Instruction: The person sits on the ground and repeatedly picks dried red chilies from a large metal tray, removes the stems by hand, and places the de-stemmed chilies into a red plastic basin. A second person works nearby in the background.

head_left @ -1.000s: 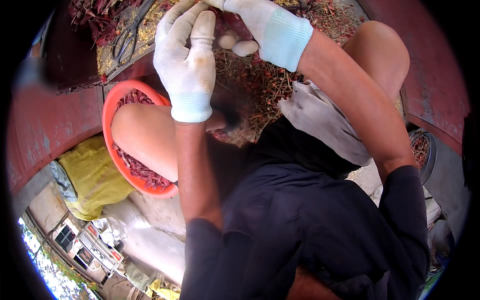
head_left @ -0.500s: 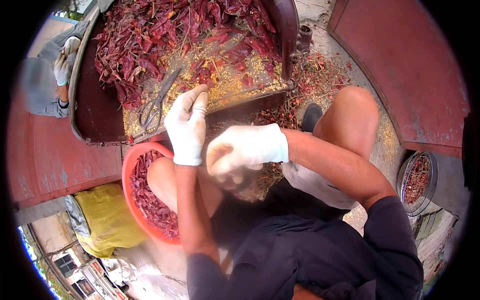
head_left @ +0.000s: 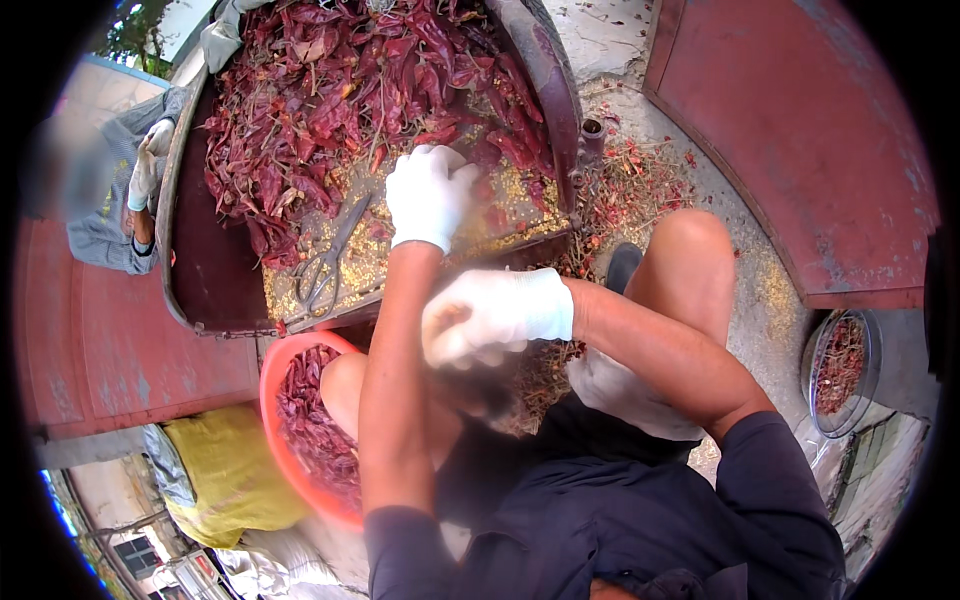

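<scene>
My left hand [head_left: 430, 198], in a white glove, reaches over the metal tray bed [head_left: 398, 258], just short of the heap of dried red chili peppers [head_left: 330, 110]. Its fingers bend downward and their tips are hidden, so a grip cannot be made out. Nearer to me, my gloved right hand [head_left: 495, 315] hangs over my lap beside my left forearm. Its fingers are curled in and blurred; whatever is inside them cannot be made out. Dark scissors [head_left: 325, 268] lie on the bed left of my left hand, among scattered yellow seeds [head_left: 350, 258].
A red-orange basin [head_left: 277, 405] of chilies stands by my left leg. Stems and scraps [head_left: 640, 175] litter the ground right of the bed. A round container [head_left: 840, 375] of scraps is far right. At left are another person's gloved hands [head_left: 147, 165] and a yellow sack [head_left: 225, 470].
My left hand has moved forward and right, from above the bed's near edge to over the seeds. My right hand stays nearly in place, fingers still curled. The view has shifted slightly.
</scene>
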A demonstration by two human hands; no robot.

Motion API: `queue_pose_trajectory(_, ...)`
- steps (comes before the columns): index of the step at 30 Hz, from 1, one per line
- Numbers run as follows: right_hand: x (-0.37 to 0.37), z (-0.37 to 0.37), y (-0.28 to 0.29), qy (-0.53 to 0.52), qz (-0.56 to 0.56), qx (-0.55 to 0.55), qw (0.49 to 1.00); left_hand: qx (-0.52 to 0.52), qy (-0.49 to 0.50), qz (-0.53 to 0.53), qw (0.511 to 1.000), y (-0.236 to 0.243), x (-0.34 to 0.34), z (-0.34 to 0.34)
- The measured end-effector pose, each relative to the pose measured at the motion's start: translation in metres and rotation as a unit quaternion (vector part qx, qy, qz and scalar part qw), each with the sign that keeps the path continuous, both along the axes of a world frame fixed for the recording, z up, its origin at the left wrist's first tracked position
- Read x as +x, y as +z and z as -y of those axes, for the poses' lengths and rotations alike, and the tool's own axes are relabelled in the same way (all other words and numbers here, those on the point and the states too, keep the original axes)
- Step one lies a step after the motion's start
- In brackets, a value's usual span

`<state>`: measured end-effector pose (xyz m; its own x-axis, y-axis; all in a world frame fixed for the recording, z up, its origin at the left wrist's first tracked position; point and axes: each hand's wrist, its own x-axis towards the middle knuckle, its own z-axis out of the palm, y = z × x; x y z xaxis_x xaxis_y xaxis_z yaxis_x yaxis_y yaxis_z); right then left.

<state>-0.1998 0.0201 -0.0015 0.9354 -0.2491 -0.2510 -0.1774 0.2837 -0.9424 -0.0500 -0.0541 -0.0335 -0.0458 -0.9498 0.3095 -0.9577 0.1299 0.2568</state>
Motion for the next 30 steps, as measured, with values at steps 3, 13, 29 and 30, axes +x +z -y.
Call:
queue_pose_trajectory(3, 0.0, 0.006, 0.002, -0.062, -0.017, -0.014, 0.998, -0.036, 0.071, -0.105, 0.991, 0.001, 0.015, -0.01)
queue_pose_trajectory(13, 0.005, 0.005, -0.019, -0.367, -0.03, -0.544, 0.754, 0.102, 0.086, -0.488, 0.863, 0.057, 0.032, -0.09)
queue_pose_trajectory(29, 0.015, 0.004, 0.009, -0.313, -0.013, -0.019, 0.95, 0.061, 0.017, -0.499, 0.864, 0.063, 0.036, -0.133)
queue_pose_trajectory(30, 0.015, 0.002, 0.011, -0.295, -0.025, -0.01, 0.955, 0.057, 0.013, -0.484, 0.873, 0.063, 0.035, -0.135)
